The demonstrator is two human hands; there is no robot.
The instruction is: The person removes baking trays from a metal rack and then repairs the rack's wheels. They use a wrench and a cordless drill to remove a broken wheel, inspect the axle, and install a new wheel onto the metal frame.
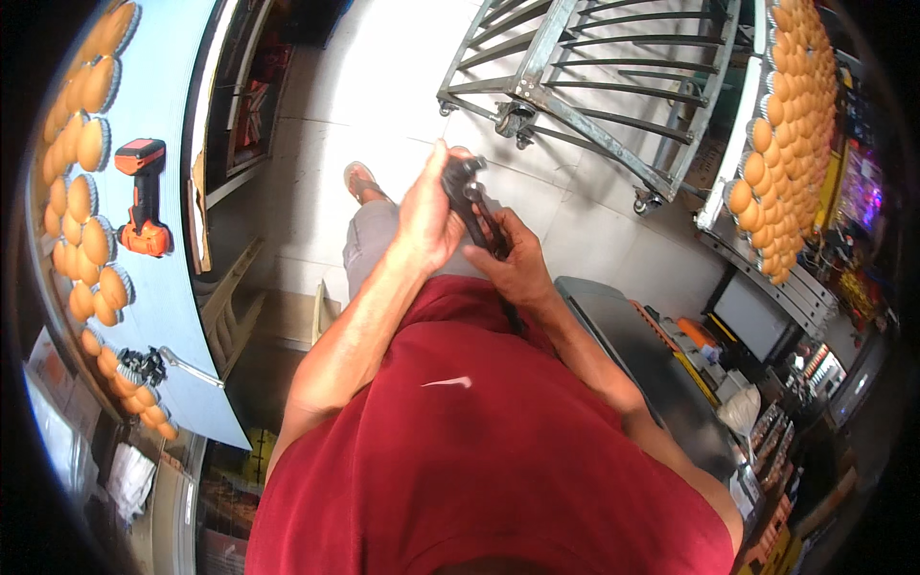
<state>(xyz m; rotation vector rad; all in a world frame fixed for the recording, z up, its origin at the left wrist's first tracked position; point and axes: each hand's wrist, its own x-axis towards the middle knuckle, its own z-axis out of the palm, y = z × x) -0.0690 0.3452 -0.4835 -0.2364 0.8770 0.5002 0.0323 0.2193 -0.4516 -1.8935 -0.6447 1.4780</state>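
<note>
In front of my red shirt, both hands are raised on a dark metal hand tool (468, 206), whose exact kind I cannot make out. My left hand (426, 216) is closed around its upper part, with the thumb pointing up. Lower down, my right hand (519, 257) grips the handle end with bent fingers. On the light blue table at left lies an orange and black cordless drill (144, 196). A silver wrench (192, 367) rests near that table's lower end, beside a small heap of dark metal parts (144, 364).
Golden round cakes in paper cups (86, 201) line the table's far left side, and more cakes (786, 144) cover a surface at right. A metal rack on casters (575, 101) stands ahead on the white floor (355, 86). A dark lidded box (642, 355) is beside my right arm.
</note>
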